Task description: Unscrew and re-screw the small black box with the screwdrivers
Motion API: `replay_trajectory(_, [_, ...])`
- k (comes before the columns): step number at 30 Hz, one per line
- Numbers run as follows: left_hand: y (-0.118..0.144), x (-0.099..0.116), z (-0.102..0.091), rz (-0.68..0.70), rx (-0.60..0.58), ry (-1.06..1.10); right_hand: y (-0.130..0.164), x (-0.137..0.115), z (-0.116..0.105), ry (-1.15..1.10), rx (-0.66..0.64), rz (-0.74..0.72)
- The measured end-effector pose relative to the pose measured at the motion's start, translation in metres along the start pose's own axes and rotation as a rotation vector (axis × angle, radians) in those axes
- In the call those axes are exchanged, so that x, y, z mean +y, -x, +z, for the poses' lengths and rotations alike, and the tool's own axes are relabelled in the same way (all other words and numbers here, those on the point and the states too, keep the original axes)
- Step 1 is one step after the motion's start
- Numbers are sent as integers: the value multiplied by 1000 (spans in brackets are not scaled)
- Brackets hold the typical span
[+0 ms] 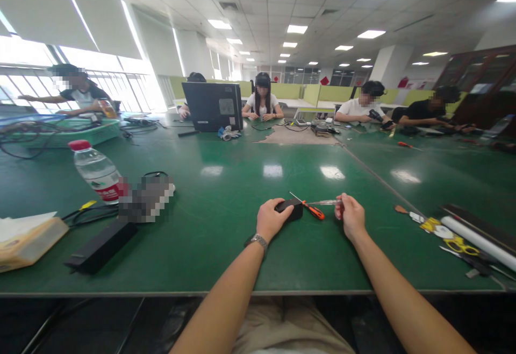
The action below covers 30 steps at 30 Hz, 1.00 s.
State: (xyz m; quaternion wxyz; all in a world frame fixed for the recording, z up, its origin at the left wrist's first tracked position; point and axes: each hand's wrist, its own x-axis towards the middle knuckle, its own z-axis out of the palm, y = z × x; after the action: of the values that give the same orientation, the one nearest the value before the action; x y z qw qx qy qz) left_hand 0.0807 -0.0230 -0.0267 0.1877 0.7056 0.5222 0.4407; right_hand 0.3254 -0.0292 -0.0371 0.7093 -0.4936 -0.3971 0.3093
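My left hand (272, 218) rests on a small black box (291, 209) on the green table (226, 246), fingers curled over its top. My right hand (350, 216) is closed on a thin clear-handled tool (324, 202) that points left toward the box. An orange-handled screwdriver (312, 210) lies on the table between my two hands, just right of the box. A watch sits on my left wrist.
To the left lie a water bottle (98, 172), a black adapter (101, 246) with cables and a tissue box (28, 241). Scissors (459, 245), a white tube (478, 241) and tools lie right. Several people sit at the far side behind a laptop (212, 106).
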Motion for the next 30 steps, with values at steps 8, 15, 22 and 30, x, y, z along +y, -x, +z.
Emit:
replay_trajectory(8, [0, 0, 0, -6, -2, 2, -2, 2, -3, -53, -10, 45])
replay_trajectory(15, [0, 1, -1, -1, -3, 3, 1, -1, 0, -22, -26, 40])
replay_trajectory(22, [0, 1, -1, -9, -5, 0, 2, -2, 0, 2, -14, 53])
replay_trajectory(30, [0, -1, 0, -2, -10, -4, 6, -7, 1, 58, -17, 39])
